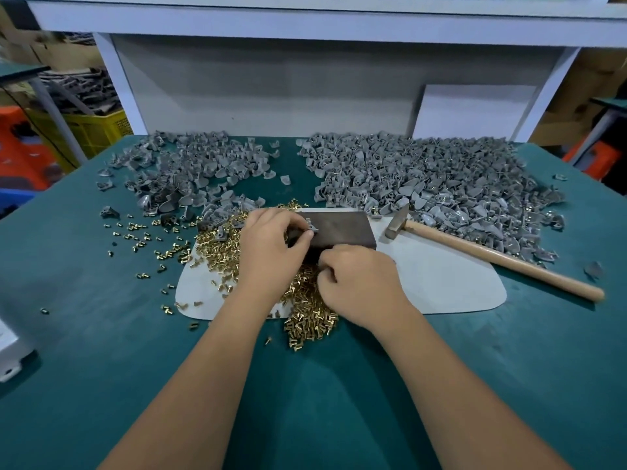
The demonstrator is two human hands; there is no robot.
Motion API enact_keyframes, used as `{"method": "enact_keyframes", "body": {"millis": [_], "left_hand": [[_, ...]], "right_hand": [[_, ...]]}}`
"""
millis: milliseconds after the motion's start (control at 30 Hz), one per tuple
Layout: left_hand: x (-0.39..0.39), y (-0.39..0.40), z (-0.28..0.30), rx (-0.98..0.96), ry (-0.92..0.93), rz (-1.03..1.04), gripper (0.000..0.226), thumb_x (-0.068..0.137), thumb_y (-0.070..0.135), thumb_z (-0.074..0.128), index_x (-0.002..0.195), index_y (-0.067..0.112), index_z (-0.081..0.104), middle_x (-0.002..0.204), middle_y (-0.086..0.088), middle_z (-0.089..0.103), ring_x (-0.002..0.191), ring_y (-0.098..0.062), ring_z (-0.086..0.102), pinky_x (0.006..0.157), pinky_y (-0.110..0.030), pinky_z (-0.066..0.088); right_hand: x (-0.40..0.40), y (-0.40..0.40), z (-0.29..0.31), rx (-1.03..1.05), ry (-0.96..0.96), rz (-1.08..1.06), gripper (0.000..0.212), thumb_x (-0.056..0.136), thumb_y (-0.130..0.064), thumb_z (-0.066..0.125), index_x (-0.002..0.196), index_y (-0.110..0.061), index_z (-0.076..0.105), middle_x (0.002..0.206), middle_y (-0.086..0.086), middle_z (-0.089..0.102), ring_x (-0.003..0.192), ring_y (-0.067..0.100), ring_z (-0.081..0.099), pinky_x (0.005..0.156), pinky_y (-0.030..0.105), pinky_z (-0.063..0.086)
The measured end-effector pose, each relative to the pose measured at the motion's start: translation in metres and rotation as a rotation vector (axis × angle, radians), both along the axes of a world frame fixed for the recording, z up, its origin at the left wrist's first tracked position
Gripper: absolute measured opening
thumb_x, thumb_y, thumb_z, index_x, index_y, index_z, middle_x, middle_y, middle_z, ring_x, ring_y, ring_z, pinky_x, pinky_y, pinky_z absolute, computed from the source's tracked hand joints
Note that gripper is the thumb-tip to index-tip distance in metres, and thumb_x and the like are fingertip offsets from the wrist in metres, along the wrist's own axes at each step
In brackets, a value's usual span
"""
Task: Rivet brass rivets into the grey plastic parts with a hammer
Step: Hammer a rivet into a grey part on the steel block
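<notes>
Steadying a grey plastic part [310, 226] on the near left corner of a dark block [334, 232], a person's left hand [271, 245] pinches it between thumb and fingertips, apparently to keep it seated for riveting. Beside it, the right hand [359, 283] curls over the heap of brass rivets [305, 300] at the near edge of the white mat [441, 286]; whether that grip has closed on a rivet cannot be told (the fingertips are hidden). Lying untouched along the mat's right edge, the hammer [475, 247] stays within reach, while piles of grey parts [424, 171] line the surface [101, 334] at its far edge.
</notes>
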State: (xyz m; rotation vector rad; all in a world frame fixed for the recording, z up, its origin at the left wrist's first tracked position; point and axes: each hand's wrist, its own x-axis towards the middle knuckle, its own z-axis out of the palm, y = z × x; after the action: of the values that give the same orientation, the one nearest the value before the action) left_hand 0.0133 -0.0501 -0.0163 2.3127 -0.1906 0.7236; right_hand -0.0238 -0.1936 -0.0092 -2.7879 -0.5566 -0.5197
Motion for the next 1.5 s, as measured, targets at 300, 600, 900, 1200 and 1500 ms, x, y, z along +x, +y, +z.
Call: {"method": "enact_keyframes", "body": {"millis": [300, 600, 900, 1200, 1500], "left_hand": [[0.001, -0.001, 0.000, -0.185, 0.084, -0.141, 0.040, 0.090, -0.001, 0.054, 0.119, 0.023, 0.066, 0.115, 0.002, 0.064, 0.097, 0.035, 0.035, 0.083, 0.010, 0.021], [0.000, 0.000, 0.001, -0.165, 0.085, -0.051, 0.017, 0.087, 0.014, 0.067, 0.101, 0.023, 0.072, 0.094, 0.018, 0.059, 0.109, -0.006, 0.041, 0.088, -0.016, 0.027], [0.005, 0.000, -0.003, -0.137, 0.112, -0.015, 0.010, 0.089, 0.022, 0.066, 0.097, 0.025, 0.072, 0.104, 0.012, 0.058, 0.113, -0.007, 0.031, 0.093, -0.018, 0.021], [0.004, 0.000, -0.002, -0.135, 0.126, -0.013, 0.008, 0.090, 0.025, 0.064, 0.095, 0.028, 0.070, 0.103, 0.014, 0.056, 0.114, -0.010, 0.036, 0.090, -0.022, 0.024], [0.015, -0.008, 0.012, -0.158, 0.298, 0.000, 0.008, 0.089, 0.033, 0.063, 0.090, 0.035, 0.070, 0.099, 0.009, 0.054, 0.120, -0.024, 0.034, 0.091, -0.033, 0.030]], "right_hand": [[0.002, 0.004, -0.003, 0.146, 0.201, 0.107, 0.008, 0.084, -0.034, 0.064, 0.083, -0.026, 0.061, 0.084, -0.011, 0.050, 0.087, 0.013, 0.053, 0.065, 0.030, 0.042], [0.003, 0.006, -0.008, 0.524, 0.167, 0.107, 0.005, 0.082, -0.018, 0.067, 0.081, -0.022, 0.065, 0.078, -0.013, 0.058, 0.075, 0.002, 0.051, 0.069, 0.026, 0.045], [0.002, 0.003, -0.005, 0.784, 0.227, 0.096, 0.014, 0.078, -0.008, 0.068, 0.078, -0.022, 0.066, 0.076, -0.013, 0.063, 0.071, 0.002, 0.058, 0.066, 0.017, 0.048], [0.005, 0.002, -0.003, 0.785, 0.109, 0.086, 0.020, 0.077, 0.002, 0.059, 0.079, -0.018, 0.060, 0.080, -0.008, 0.056, 0.073, 0.007, 0.051, 0.065, 0.016, 0.042], [0.036, -0.008, 0.011, 0.896, 0.047, -0.149, 0.018, 0.089, -0.008, 0.061, 0.088, -0.025, 0.065, 0.085, -0.015, 0.064, 0.086, 0.004, 0.060, 0.081, 0.021, 0.049]]}}
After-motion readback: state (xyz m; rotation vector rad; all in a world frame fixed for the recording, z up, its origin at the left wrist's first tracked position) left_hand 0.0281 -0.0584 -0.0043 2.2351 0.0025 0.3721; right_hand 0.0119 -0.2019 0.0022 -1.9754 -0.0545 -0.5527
